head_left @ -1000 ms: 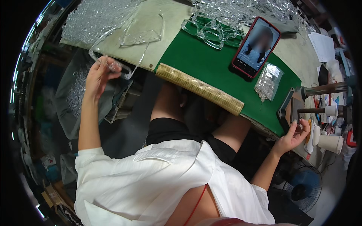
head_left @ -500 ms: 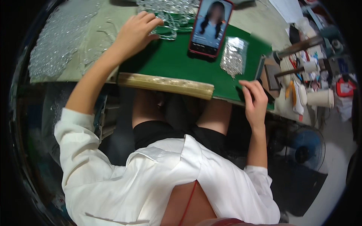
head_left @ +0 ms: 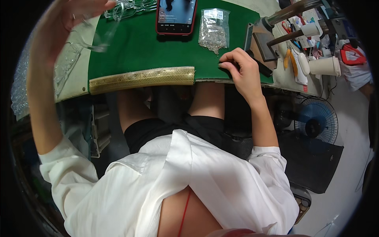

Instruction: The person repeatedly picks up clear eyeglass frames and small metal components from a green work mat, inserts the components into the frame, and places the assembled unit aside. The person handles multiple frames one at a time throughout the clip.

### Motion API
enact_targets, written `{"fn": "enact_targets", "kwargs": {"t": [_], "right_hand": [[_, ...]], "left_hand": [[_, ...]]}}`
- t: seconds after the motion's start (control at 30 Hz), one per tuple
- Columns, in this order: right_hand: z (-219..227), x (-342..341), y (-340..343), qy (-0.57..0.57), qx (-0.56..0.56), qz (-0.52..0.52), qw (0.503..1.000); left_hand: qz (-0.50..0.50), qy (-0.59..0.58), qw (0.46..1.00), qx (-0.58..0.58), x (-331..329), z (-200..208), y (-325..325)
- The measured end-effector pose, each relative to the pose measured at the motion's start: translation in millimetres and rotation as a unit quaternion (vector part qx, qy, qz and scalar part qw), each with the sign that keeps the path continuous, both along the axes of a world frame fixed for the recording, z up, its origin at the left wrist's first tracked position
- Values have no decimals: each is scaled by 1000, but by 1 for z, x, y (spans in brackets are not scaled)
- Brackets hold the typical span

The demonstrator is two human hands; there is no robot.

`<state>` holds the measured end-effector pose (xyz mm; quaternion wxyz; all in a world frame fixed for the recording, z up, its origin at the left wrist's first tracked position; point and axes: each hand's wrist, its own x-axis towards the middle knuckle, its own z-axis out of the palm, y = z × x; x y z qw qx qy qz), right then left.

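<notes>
My left hand is raised at the upper left, smeared by motion. From it hangs a clear plastic eyeglass frame, also blurred, over the left edge of the green mat. More clear frames lie at the mat's far edge. My right hand rests at the mat's near right edge, thumb and forefinger pinched together; anything between them is too small to name. Just beyond those fingertips lies a clear zip bag of tiny silvery parts, some spilling at its mouth.
A red-cased phone stands on the mat beyond the middle. Along the near edge runs a gold mesh strip. To the right are a metal bench tool, orange-handled pliers and a white cup. Bubble wrap lies far left.
My left hand has drawn away from the pile of clear frames toward the left, bringing one frame with it. My right hand stays pinched near the bag. The whole view has shifted.
</notes>
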<state>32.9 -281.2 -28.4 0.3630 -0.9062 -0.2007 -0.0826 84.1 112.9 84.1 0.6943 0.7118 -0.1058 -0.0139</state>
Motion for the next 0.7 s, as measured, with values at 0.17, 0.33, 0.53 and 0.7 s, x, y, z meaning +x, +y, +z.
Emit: {"fn": "enact_targets", "kwargs": {"t": [0.17,0.33,0.53,0.7], "right_hand": [[7,10,-3,-2,-25,83,996],[6,22,-4,12,-40,123,991],[4,23,-4,-19,-90,118,989],[2,17,-2,-72,-143,91,983]], "left_hand": [[-104,11,980,-168,-50,-40,-40],[-72,-93,991,-64,-88,-45,-86],[-54,-104,993,-28,-89,-59,-82],[-34,-94,995,-17,-92,-59,-82]]}}
